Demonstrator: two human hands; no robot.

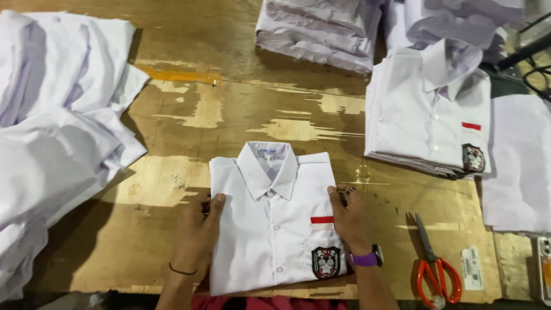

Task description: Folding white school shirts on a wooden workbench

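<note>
Worn plywood tabletop [241, 120], folded white shirt [270, 241] laid at its near edge, centred. Left hand [198, 232] and right hand [349, 218] are pressed flat against the shirt's sides, fingers together, nothing pinched. Fabric is judged light, soft, floppy; best gripped at the folded side edges. Orange scissors [437, 275] lie right, shirt stack [430, 115] beyond

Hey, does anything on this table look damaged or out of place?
The wooden table top is badly worn, its surface peeled in pale patches. The folded white shirt between both hands lies square, and the orange-handled scissors lie flat beside it.
</note>
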